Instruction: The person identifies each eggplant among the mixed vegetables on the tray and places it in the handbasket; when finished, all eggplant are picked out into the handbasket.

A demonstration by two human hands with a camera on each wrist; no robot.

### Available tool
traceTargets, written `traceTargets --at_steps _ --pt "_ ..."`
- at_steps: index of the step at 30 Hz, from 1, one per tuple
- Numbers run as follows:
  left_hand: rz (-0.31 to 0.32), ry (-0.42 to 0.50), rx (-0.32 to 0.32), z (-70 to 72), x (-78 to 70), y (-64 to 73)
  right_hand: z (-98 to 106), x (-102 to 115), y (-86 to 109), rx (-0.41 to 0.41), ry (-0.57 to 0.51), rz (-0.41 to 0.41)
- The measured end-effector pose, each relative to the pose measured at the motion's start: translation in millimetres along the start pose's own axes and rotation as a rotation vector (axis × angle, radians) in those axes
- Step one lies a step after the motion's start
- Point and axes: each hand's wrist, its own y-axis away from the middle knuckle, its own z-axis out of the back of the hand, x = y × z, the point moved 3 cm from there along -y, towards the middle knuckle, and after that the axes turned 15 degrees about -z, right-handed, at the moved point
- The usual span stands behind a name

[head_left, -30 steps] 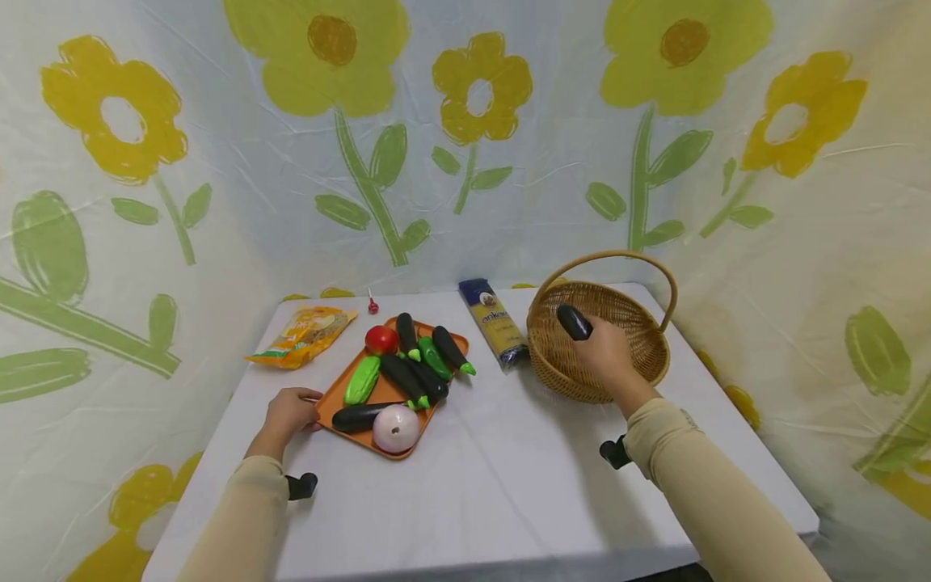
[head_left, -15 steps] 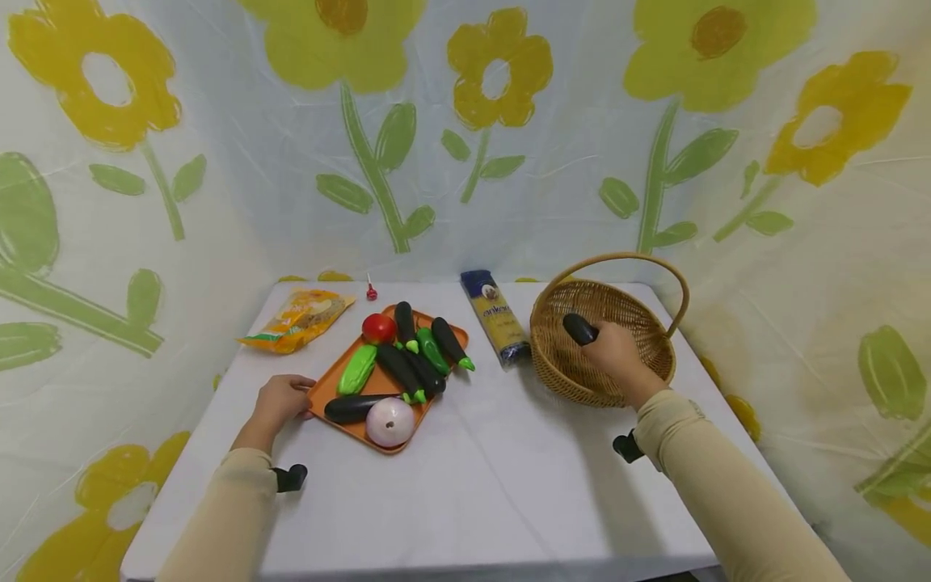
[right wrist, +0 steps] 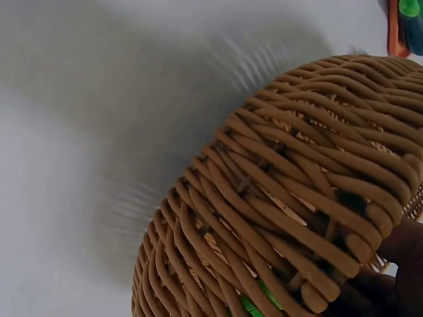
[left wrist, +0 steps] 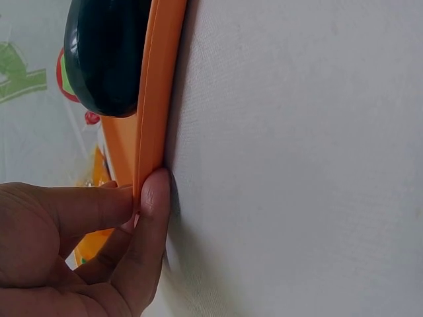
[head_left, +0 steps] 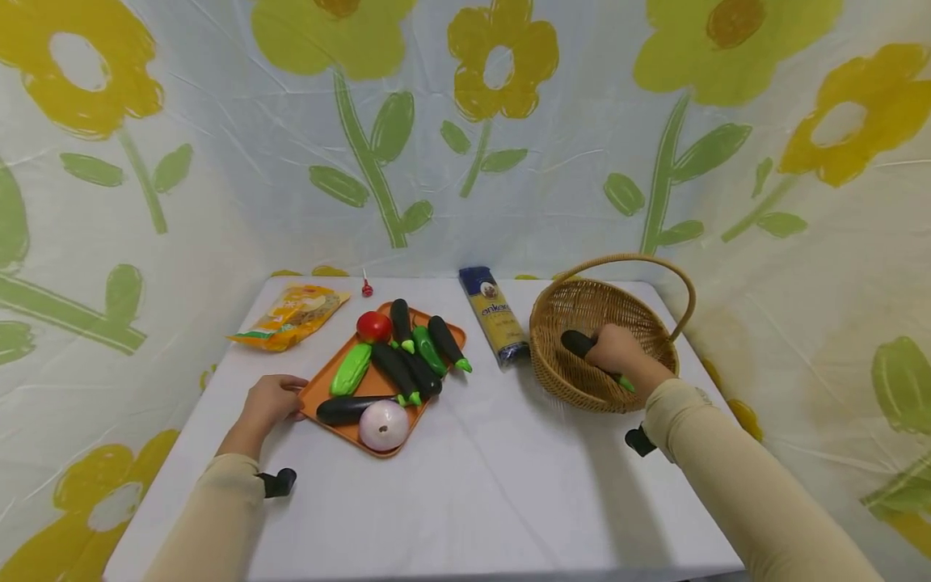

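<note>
My right hand [head_left: 614,352] holds a dark eggplant [head_left: 577,343] down inside the wicker basket [head_left: 550,377], its green stem showing below the palm. In the right wrist view the basket's woven wall [right wrist: 284,191] hides most of that hand [right wrist: 406,264]. On the left, thumb and fingers of my left hand [head_left: 267,402] pinch the corner of the orange tray [head_left: 313,396]; the left wrist view shows this grip on the rim [left wrist: 158,86] closely. The tray bears several eggplants [head_left: 349,410], a tomato [head_left: 374,326], a light green ridged vegetable [head_left: 351,369], a green pepper [head_left: 429,351] and a purple-white onion [head_left: 383,426].
A blue and yellow pasta packet [head_left: 496,318] lies between tray and basket. Behind the tray on the left are an orange bag [head_left: 291,318] and a red lollipop [head_left: 367,288]. The basket's tall handle [head_left: 633,258] arches over it. Flowered cloth surrounds the white table [head_left: 465,501].
My right hand has lowered the eggplant deeper into the basket, and its green stem has come into sight. The left hand stays on the tray corner. The head view has shifted slightly.
</note>
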Motion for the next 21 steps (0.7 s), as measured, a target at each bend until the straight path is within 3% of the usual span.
traceTargets --at_steps 5,11,21 --pt "0.002 0.013 -0.001 -0.3 2.0 0.3 -3 0 -7.0 0.04 0.034 -0.003" --pt "-0.003 0.013 -0.001 -0.5 0.8 -0.3 -10 -6 -16.6 0.029 0.086 0.035" --pt "0.006 0.018 -0.005 -1.1 -1.2 0.4 -18 -7 -16.9 0.051 0.103 0.042"
